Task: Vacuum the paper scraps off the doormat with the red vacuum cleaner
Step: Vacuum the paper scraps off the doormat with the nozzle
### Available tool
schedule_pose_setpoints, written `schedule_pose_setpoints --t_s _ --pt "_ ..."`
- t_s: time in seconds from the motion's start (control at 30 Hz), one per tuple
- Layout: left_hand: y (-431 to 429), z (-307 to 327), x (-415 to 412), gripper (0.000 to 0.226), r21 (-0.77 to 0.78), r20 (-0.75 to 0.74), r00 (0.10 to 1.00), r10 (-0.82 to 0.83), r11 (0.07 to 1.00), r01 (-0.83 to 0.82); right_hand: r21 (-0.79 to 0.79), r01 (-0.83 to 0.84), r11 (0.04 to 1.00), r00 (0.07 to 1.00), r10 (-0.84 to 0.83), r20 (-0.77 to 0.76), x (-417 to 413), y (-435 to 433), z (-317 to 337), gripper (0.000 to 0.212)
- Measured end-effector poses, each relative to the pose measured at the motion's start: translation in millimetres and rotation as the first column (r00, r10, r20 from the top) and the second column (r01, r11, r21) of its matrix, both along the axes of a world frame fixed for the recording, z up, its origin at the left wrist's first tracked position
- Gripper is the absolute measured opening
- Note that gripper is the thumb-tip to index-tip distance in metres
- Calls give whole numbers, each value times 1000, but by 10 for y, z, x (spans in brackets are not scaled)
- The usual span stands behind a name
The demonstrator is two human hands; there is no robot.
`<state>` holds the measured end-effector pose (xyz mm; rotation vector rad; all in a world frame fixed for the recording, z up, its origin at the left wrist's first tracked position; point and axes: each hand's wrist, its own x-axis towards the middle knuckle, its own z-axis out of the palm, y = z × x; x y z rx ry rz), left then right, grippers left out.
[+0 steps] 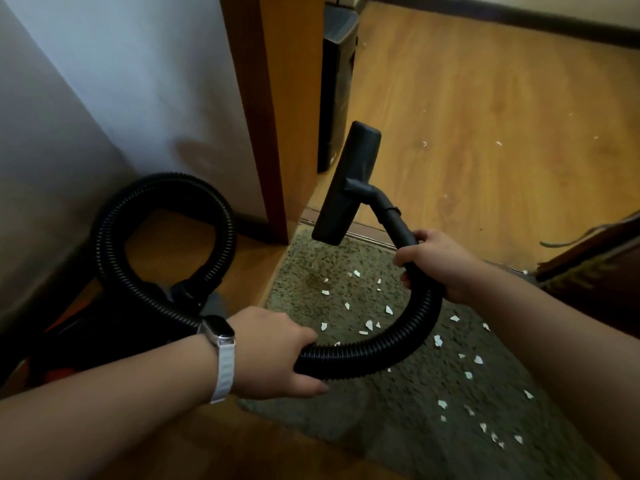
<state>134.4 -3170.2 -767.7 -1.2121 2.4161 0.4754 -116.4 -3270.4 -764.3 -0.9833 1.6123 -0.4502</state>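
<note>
A grey-green doormat (346,271) lies in the doorway, strewn with several white paper scraps (369,325). The black ribbed hose (398,336) of the vacuum curves over the mat. My left hand (273,351) grips the hose near its middle; my right hand (436,259) grips it near the rigid tube. The black floor nozzle (349,183) is lifted above the mat's far edge, tilted on end. The red and black vacuum body (69,341) sits in shadow at the lower left, mostly hidden behind my left forearm.
A wooden door frame (273,116) and white wall stand left of the mat. A dark bin (337,81) stands past the frame. More scraps (498,143) dot the wooden floor beyond. A dark brown object (588,268) lies at the right.
</note>
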Motion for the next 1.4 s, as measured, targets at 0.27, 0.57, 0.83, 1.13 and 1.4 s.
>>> schedule_pose_setpoints --t_s 0.27,0.57,0.83,1.13,1.4 --pt "-15 -210 101 35 -17 11 1000 5 1000 -4 -41 123 992 990 -125 -60 -102 136 -60 41" --pt "-64 -276 34 33 7 -51 992 -111 994 112 -45 0 999 990 -6 -139 -195 350 97 42" --pt "-263 112 527 26 -234 -123 983 -137 967 105 -89 114 990 986 -123 -110 -138 230 73 64" --pt "-457 866 942 14 -740 -438 893 -101 605 -294 27 -193 981 932 175 317 122 144 318 73" --pt "-839 1391 831 18 -871 -481 834 -270 257 -419 -283 -544 790 838 496 -228 346 353 482 27"
